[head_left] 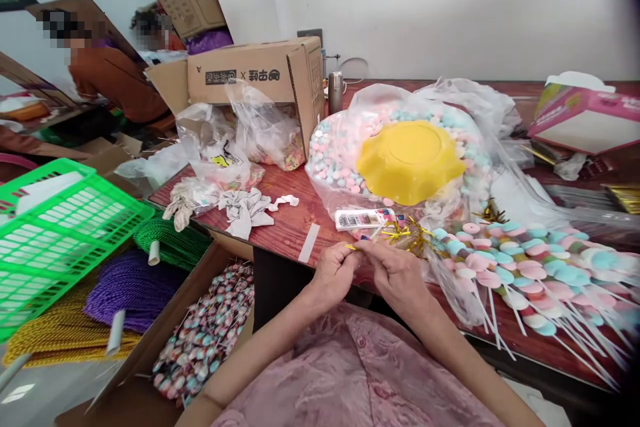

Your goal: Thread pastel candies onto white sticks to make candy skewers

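Note:
My left hand [334,273] and my right hand [395,270] meet at the front edge of the wooden table [290,227]. Together they pinch a thin gold twist tie [353,247] between the fingertips. Just beyond the right hand lies a bunch of gold twist ties [407,233]. To the right a row of candy skewers [520,263] in pink, blue and white lies flat, sticks pointing toward me. A clear bag of loose pastel candies [333,160] sits behind, with a yellow bowl [409,160] upside down on it.
A white lighter [363,219] lies near my hands. An open cardboard box [260,77] stands at the back left. On the floor sit a green basket [55,227], spools of green, purple and gold cord, and a box of wrapped candy skewers [205,333]. Two people sit far left.

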The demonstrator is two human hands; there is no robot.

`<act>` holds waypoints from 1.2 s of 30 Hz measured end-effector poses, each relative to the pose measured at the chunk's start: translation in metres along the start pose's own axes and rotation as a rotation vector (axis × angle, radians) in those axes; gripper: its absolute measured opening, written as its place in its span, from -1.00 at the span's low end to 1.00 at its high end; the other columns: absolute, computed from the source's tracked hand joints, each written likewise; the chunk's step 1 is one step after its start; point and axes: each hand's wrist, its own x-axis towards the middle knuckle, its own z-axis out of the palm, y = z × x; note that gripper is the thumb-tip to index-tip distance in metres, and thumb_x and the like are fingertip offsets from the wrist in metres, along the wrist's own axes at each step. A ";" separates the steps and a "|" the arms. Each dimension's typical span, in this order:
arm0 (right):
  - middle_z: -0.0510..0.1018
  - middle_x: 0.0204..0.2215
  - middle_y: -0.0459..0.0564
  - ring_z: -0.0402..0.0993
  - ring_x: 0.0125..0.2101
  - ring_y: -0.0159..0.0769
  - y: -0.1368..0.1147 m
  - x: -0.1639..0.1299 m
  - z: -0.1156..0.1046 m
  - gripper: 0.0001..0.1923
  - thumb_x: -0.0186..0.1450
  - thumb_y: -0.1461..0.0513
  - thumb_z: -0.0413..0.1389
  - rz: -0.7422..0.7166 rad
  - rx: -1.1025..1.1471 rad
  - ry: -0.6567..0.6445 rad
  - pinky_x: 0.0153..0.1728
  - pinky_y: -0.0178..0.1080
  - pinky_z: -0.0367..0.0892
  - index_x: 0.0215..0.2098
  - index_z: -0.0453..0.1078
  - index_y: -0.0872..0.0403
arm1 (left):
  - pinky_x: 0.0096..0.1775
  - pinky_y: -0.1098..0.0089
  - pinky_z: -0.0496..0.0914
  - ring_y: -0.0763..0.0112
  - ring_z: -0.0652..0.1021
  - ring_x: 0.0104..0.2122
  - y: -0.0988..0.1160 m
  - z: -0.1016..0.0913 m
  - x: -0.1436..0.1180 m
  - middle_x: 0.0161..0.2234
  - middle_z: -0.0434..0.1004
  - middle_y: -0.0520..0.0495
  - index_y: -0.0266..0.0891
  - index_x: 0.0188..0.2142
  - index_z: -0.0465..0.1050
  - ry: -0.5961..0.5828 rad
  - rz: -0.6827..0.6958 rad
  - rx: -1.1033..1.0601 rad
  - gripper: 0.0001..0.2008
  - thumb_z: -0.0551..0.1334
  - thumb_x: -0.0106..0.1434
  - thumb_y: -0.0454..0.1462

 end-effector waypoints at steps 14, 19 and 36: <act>0.60 -0.28 0.02 0.53 -0.30 -0.24 0.007 -0.011 -0.015 -0.73 0.37 0.27 -0.01 0.161 0.255 0.038 -0.26 -0.20 0.40 0.02 0.35 0.04 | -0.43 0.42 0.12 0.51 0.18 -0.52 -0.002 0.005 0.010 -0.55 0.14 0.10 -0.22 -0.58 0.17 -0.057 0.056 0.040 -0.59 0.12 0.36 -0.10; 0.56 -0.45 -0.08 0.47 -0.43 -0.30 0.015 -0.014 -0.007 -0.85 0.33 0.22 0.12 0.235 0.361 0.088 -0.35 -0.27 0.36 -0.40 0.43 0.04 | -0.41 0.43 0.15 0.51 0.22 -0.51 -0.008 0.006 0.016 -0.55 0.17 0.09 -0.23 -0.57 0.19 -0.070 0.122 0.092 -0.58 0.12 0.37 -0.09; 0.23 -0.66 -0.21 0.02 -0.65 -0.48 0.023 -0.023 -0.001 -0.64 0.20 -0.03 0.21 0.647 1.039 -0.188 -0.62 -0.35 0.04 -0.45 0.37 0.09 | -0.42 0.46 0.24 0.53 0.35 -0.54 -0.011 0.000 0.017 -0.59 0.34 0.01 -0.31 -0.61 0.38 -0.278 0.260 0.062 -0.58 0.20 0.33 -0.13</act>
